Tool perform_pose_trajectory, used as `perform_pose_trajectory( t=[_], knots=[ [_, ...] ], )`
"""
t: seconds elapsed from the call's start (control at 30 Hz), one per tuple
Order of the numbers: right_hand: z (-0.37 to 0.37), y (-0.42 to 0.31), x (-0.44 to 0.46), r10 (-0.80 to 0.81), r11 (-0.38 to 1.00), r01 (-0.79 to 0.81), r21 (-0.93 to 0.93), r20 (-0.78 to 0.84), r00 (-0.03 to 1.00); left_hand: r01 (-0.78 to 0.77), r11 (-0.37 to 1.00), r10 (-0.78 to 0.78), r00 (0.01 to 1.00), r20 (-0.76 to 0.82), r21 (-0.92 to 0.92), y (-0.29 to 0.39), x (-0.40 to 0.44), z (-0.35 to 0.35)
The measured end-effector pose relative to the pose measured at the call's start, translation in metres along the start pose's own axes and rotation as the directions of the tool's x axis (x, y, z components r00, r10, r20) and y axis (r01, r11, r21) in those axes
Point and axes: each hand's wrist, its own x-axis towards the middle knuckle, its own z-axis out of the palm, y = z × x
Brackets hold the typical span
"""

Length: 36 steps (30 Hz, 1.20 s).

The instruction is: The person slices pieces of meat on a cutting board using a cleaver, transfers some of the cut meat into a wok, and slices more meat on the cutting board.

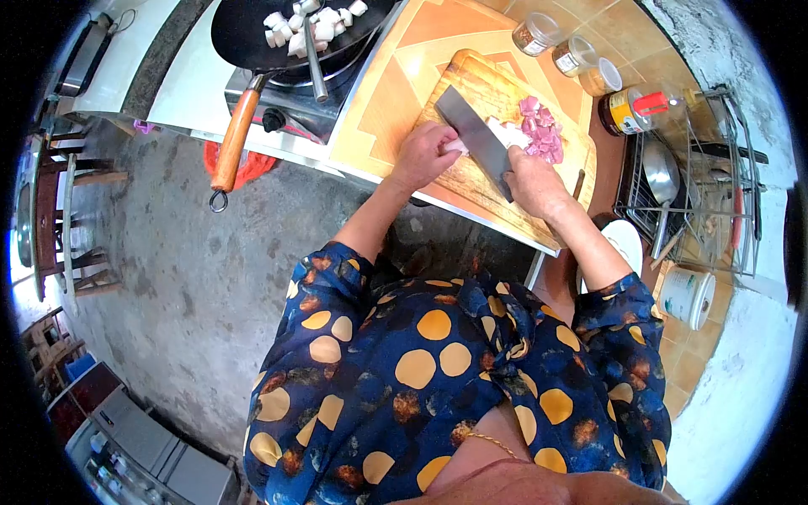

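Right-hand grip (535,182) round a cleaver (476,141), above wooden board (472,171), grey floor (194,278) beyond.

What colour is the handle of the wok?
The handle is orange-brown, best seen in the head view.

Stained grey concrete floor (202,278); tan square wall tiles (627,29), rough white wall (741,370); brown wooden chairs (84,177) far left.

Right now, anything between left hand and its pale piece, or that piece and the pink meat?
Left hand touches the pale piece, nothing visible between. Toward the pink meat: the cleaver in the right hand, then some white chunks.
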Motion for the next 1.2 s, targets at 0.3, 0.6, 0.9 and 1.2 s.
perform_pose_trajectory(
  t=[0.3,0.6,0.9,1.2],
  knots=[
    [0.014,-0.006,0.035,-0.06,0.998,0.06,0.029,0.0,0.998,-0.008,1.0,0.008,0.999,0.041,0.013,-0.001,0.004,-0.003],
    [0.034,-0.009,0.041,-0.072,0.993,0.085,0.083,-0.141,0.987,-0.057,0.997,0.059,0.998,-0.023,0.055,-0.002,-0.004,0.0],
    [0.001,0.005,0.001,-0.025,0.999,0.029,0.044,-0.093,0.995,0.004,0.999,-0.004,1.0,-0.013,-0.044,-0.006,-0.008,-0.002],
    [-0.001,-0.006,-0.004,-0.027,0.999,0.028,-0.026,0.042,0.999,-0.019,1.0,0.019,1.0,-0.01,-0.006,-0.001,-0.006,-0.007]
  ],
)
